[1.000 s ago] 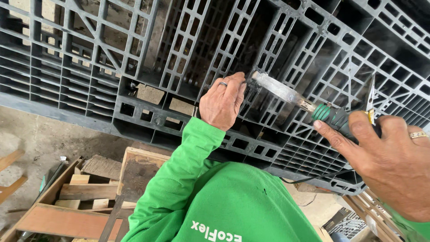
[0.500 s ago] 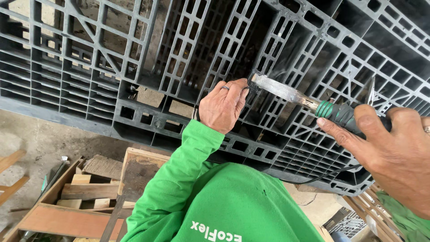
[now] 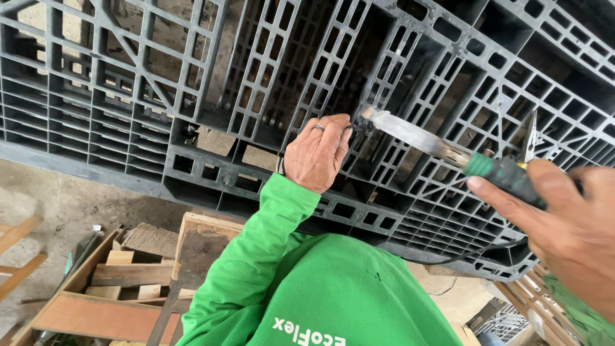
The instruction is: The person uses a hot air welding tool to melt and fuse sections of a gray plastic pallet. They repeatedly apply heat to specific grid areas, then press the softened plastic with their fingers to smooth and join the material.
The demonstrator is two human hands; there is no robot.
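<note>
A big black plastic pallet (image 3: 192,109) stands on its edge and fills most of the view, its grid of ribs and open cells facing the camera. Below it there is a grey concrete floor (image 3: 57,205), and on the floor lie wooden frames and boards (image 3: 122,282), some pale and some reddish brown.

From the bottom of the picture a green sleeve (image 3: 256,256) goes up to the left hand (image 3: 318,154). This hand wears a ring and its fingers are curled; the fingertips press on a rib of the pallet near the middle, just beside the tip of the blade. I cannot tell if it pinches something small there.

The right hand (image 3: 570,224) is at the right edge, closed around the green and black handle of a scraper (image 3: 442,150). The flat metal blade is stained and points up and to the left, and its tip touches the pallet rib next to the left fingertips.
</note>
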